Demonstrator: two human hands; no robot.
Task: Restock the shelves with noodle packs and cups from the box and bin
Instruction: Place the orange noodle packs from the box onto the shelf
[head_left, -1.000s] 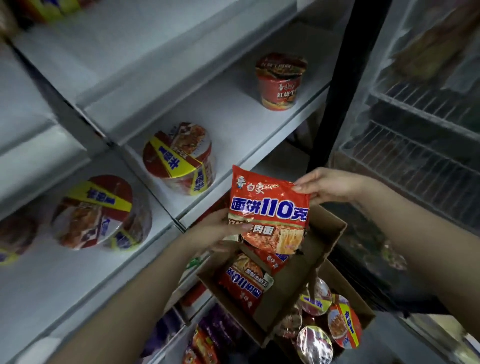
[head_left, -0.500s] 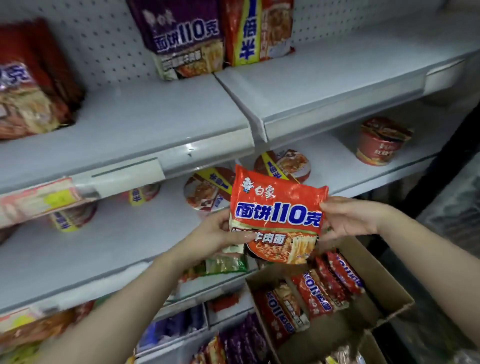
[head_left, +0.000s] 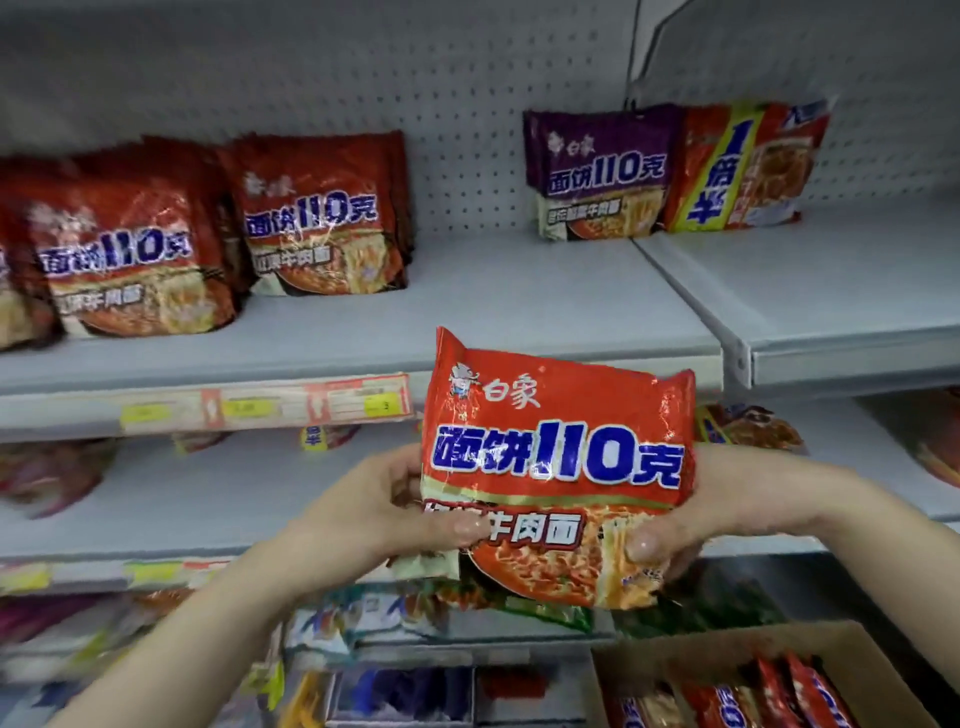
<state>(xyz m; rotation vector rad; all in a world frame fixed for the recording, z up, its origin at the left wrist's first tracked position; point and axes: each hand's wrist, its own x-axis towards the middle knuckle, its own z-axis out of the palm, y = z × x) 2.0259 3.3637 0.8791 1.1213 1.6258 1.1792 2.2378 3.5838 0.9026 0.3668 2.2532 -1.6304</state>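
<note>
- A red noodle pack (head_left: 558, 457) is held upright in front of the shelves, just below the edge of the upper shelf (head_left: 519, 306).
- The left hand (head_left: 384, 512) grips its left edge, thumb across the front.
- The right hand (head_left: 722, 509) clamps the right edge, thumb on the lower corner.
- More red packs (head_left: 322, 218) stand at the back of that shelf, with a purple pack (head_left: 597, 176) further right.
- The box (head_left: 748, 675), bottom right, holds more red packs.
</note>
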